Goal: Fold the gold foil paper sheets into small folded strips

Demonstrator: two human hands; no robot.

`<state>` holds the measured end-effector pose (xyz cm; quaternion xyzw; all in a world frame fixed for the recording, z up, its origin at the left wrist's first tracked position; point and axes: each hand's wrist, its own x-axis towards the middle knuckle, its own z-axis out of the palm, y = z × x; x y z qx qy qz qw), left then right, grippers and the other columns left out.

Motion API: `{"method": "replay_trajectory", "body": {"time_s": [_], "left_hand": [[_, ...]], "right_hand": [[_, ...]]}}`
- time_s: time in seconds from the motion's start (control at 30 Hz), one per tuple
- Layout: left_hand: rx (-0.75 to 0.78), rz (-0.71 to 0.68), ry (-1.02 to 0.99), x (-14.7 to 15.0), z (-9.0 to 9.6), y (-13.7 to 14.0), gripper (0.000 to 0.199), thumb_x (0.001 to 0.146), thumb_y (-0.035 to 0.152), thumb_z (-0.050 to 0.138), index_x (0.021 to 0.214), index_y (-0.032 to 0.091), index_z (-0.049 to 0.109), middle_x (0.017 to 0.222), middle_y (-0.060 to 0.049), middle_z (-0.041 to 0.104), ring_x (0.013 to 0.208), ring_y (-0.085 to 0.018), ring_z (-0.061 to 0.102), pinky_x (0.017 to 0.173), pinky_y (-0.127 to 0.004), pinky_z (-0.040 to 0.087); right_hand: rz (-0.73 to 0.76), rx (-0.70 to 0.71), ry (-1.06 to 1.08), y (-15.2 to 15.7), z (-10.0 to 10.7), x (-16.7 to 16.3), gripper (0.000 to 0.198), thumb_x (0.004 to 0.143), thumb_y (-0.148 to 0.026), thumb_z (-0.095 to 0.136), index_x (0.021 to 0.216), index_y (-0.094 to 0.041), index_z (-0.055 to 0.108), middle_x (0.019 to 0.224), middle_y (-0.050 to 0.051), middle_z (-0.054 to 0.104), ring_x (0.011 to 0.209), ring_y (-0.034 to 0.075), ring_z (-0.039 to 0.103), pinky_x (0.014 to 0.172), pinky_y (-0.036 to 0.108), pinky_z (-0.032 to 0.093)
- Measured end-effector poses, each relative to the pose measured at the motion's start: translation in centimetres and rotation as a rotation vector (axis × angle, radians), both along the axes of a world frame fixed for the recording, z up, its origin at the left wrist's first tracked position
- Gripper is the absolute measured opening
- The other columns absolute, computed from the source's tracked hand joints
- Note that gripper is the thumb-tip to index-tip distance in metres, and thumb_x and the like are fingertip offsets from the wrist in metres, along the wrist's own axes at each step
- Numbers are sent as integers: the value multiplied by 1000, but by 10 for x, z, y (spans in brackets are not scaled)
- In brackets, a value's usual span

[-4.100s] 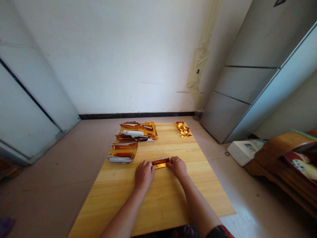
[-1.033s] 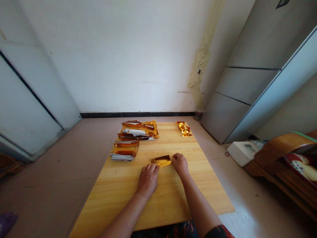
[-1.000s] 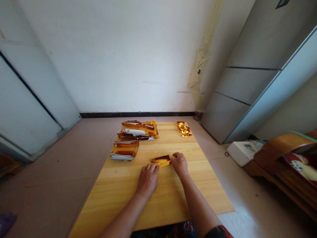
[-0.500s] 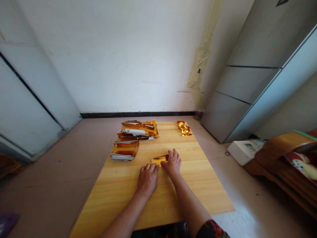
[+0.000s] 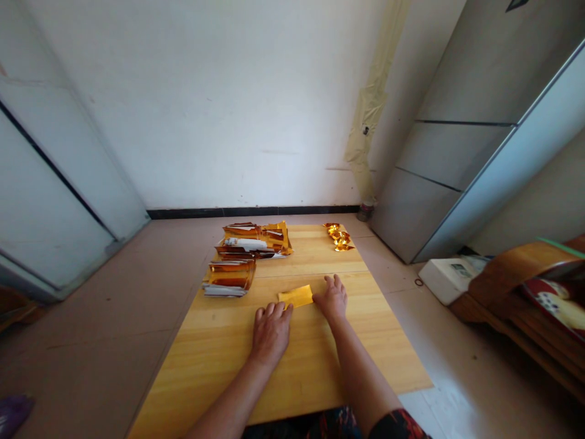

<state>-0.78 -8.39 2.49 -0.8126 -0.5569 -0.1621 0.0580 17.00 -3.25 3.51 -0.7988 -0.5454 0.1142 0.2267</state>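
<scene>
A small folded piece of gold foil paper [image 5: 296,296] lies flat on the wooden table [image 5: 283,384] between my hands. My left hand [image 5: 272,330] is at its near left edge, fingers bent and close together, with the thumb tip against the paper. To the right, my right hand [image 5: 332,300] has its fingers apart, and its thumb tip meets or nearly meets the paper's right end. Stacks of gold-and-white foil sheets, a larger one [image 5: 256,241] and a nearer one [image 5: 230,277], sit at the table's far left. Several shiny folded gold foil pieces [image 5: 339,238] are at the far right corner.
Beyond the table stands a white wall [image 5: 237,116] with a dark baseboard. A grey refrigerator [image 5: 439,152] is at the right, a white box [image 5: 448,279] and a wooden seat [image 5: 516,286] closer. A small jar [image 5: 365,210] stands on the floor by the wall.
My right hand has slid right, off the gold paper, uncovering its right part. The paper now looks evenly bright and flat. My left hand stays nearly where it was.
</scene>
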Motion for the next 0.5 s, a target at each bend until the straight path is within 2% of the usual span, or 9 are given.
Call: {"method": "replay_trajectory", "body": {"time_s": [0.17,0.3,0.37,0.5], "left_hand": [[-9,18,16,1,4,-2,36,85,15,47,117,28,56,103,-5,61,94,-21,49,76,-37,33],[-5,19,9,1,4,-3,36,85,15,48,117,28,56,106,-6,60,95,-21,50,76,-36,34],[0,22,10,1,3,-3,36,85,15,48,117,28,57,105,-5,60,94,-21,50,75,-36,34],[5,20,22,2,2,-3,36,85,16,48,118,29,57,103,-5,60,93,-21,50,75,-35,34]], "right_hand": [[36,74,-30,1,-5,6,46,69,-21,61,115,-23,59,133,11,46,119,30,44,96,41,33],[200,178,-15,3,-12,4,32,73,-25,60,106,-26,64,126,6,54,114,25,48,95,38,34],[279,201,-14,3,-14,1,30,74,-23,58,104,-27,65,124,5,56,113,23,48,95,36,35],[330,209,-12,4,-15,-6,31,72,-15,55,101,-24,65,119,4,58,109,21,49,93,33,34]]}}
